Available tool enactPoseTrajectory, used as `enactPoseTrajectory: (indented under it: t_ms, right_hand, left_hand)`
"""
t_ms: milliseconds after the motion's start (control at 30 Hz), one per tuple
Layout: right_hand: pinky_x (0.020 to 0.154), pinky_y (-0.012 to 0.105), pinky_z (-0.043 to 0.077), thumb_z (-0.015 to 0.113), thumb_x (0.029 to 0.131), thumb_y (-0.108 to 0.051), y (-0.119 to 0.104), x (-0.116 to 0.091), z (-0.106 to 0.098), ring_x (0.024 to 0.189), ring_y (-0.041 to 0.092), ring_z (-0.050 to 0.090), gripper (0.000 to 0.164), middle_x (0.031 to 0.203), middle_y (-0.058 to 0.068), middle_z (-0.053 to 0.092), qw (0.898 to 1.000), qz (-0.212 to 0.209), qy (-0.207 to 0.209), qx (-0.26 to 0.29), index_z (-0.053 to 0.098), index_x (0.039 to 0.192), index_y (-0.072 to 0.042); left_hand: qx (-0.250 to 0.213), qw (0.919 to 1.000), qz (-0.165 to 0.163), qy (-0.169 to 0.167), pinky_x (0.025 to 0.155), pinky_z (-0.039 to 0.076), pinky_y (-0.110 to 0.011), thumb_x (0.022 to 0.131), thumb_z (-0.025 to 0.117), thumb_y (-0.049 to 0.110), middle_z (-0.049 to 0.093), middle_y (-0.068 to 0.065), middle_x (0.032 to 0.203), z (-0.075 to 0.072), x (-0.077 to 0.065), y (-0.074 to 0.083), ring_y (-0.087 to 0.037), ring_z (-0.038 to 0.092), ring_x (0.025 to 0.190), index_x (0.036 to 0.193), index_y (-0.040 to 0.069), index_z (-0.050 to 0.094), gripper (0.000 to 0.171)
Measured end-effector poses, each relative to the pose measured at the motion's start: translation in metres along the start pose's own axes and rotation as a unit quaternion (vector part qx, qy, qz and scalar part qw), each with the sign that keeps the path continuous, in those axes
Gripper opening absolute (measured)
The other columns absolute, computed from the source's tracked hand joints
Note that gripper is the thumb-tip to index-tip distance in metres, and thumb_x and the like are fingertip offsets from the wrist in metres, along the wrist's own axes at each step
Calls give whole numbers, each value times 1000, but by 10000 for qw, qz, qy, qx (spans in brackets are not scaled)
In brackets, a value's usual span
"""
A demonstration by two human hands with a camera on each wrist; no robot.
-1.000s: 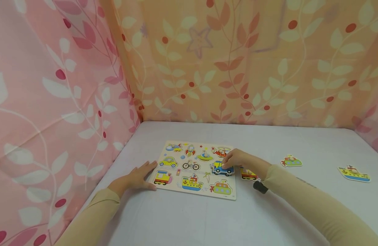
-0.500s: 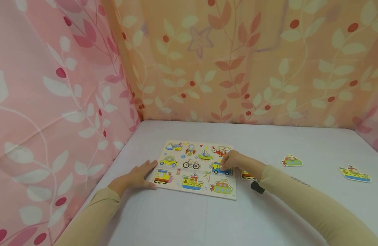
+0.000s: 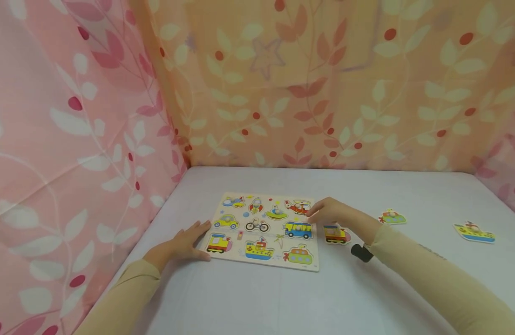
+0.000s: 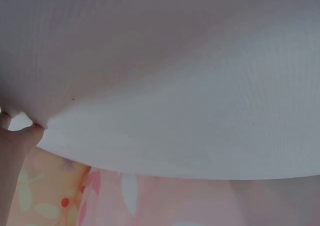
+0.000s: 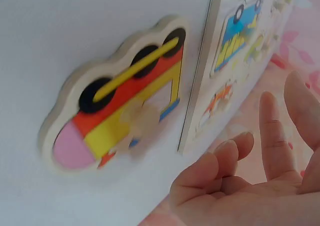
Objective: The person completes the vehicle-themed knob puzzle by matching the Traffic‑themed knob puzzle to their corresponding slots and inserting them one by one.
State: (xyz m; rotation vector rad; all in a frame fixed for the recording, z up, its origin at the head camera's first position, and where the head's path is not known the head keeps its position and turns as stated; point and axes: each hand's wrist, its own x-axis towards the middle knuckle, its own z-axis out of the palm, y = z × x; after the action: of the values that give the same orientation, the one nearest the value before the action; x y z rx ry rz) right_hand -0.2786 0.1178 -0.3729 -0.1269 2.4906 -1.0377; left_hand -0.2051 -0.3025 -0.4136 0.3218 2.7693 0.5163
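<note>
A wooden knob puzzle board with vehicle pictures lies on the white table. My left hand rests at its left edge, fingers spread and thumb near the lower corner. The blue and yellow bus piece sits in the right side of the board. Just above the board's right edge hovers my right hand, holding nothing; its fingers are loosely bent in the right wrist view. Right of the board, close under that hand, lies the train piece, knob up. Only part of my left hand shows in the left wrist view.
Farther right on the table lie a submarine piece and a boat piece. Plane, rocket, saucer, helicopter, car and bicycle pieces fill other board places. A short black object is by my right wrist. Floral curtains stand behind and at the left.
My right hand has let go of the bus piece, which now lies in its place, and has moved up and right off it. The train piece is more exposed. My left hand stays put.
</note>
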Motion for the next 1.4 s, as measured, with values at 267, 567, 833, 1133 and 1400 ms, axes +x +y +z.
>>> enactPoseTrajectory:
  t_ms: [267, 567, 833, 1133, 1400]
  right_hand:
    - [100, 65, 36, 70, 90, -19, 16, -14, -24, 123, 42, 46, 34, 140, 26, 46, 9999, -146, -78, -48, 67, 120, -4]
    - [92, 55, 44, 73, 87, -22, 37, -21, -33, 112, 36, 50, 34, 133, 24, 52, 9998, 73, -138, -140, 69, 117, -6]
    - [79, 40, 45, 74, 86, -21, 50, -25, -34, 102, 32, 48, 29, 122, 21, 57, 9990, 149, -213, -373, 72, 111, -7]
    - [72, 34, 35, 78, 81, -17, 61, -23, -32, 90, 24, 46, 23, 94, 5, 62, 9988, 90, -364, -312, 74, 101, -6]
    - [69, 33, 33, 78, 79, -10, 65, -19, -27, 86, 21, 46, 16, 89, 3, 63, 9993, 144, -306, -179, 72, 93, -4]
  left_hand:
    - [-19, 10000, -34, 2, 111, 5, -65, 72, 82, 49, 18, -19, 159, 0, -4, -5, -41, 8, 146, 154, 7, 23, 110]
    - [-66, 10000, -50, 22, 112, 4, -65, 72, 81, 50, 18, -20, 159, -1, -6, -5, -41, 7, 146, 155, 7, 23, 110]
    - [-38, 9999, 152, 31, 112, 5, -65, 73, 80, 51, 18, -22, 158, -3, -6, -3, -43, 8, 145, 154, 4, 22, 109]
    - [-48, 9998, 184, -15, 111, 5, -66, 74, 80, 49, 18, -22, 158, -5, -5, 1, -44, 8, 145, 154, 3, 22, 108]
    - [-55, 9998, 160, -56, 111, 4, -66, 73, 81, 50, 17, -20, 159, -2, -2, -1, -42, 6, 146, 154, 5, 22, 109]
